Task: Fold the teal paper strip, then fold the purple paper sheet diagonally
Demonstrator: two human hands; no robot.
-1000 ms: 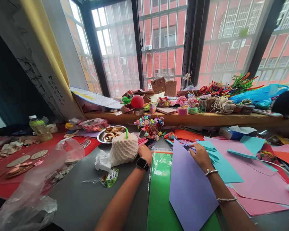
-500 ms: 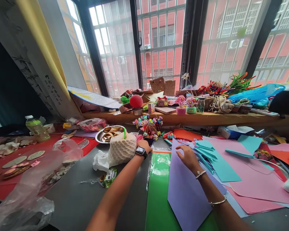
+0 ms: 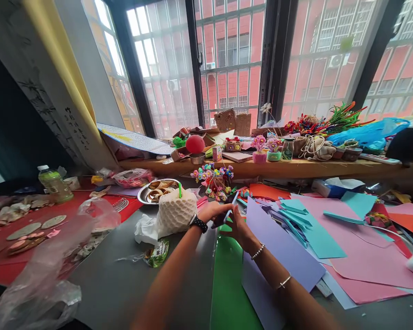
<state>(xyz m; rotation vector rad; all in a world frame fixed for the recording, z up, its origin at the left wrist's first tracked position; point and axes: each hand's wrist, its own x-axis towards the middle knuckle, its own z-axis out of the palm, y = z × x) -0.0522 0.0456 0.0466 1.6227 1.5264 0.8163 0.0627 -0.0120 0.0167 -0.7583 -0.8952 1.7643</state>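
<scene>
My left hand (image 3: 214, 211), with a black watch at the wrist, is closed on a dark, flat, glossy phone (image 3: 221, 220) raised over the desk. Most of the phone is covered by my fingers. Right beside it is my right hand (image 3: 242, 229), fingers spread, its fingertips meeting the left fingers near the phone's upper end. Below the hands lies a green sheet (image 3: 227, 275), partly overlapped by a large purple paper (image 3: 278, 266). Left of my left hand stands a coconut in white foam netting (image 3: 176, 213) with a green straw.
A metal bowl (image 3: 147, 195) with brown pieces sits behind the coconut. Crocheted flowers (image 3: 213, 178) stand near the sill. Teal strips (image 3: 296, 220) and pink paper (image 3: 358, 252) spread to the right. A plastic bag (image 3: 41, 270) and a bottle (image 3: 55, 183) are at left.
My left hand has lifted the phone off the desk and brought it nearer. My right hand has moved left from the purple paper to meet it.
</scene>
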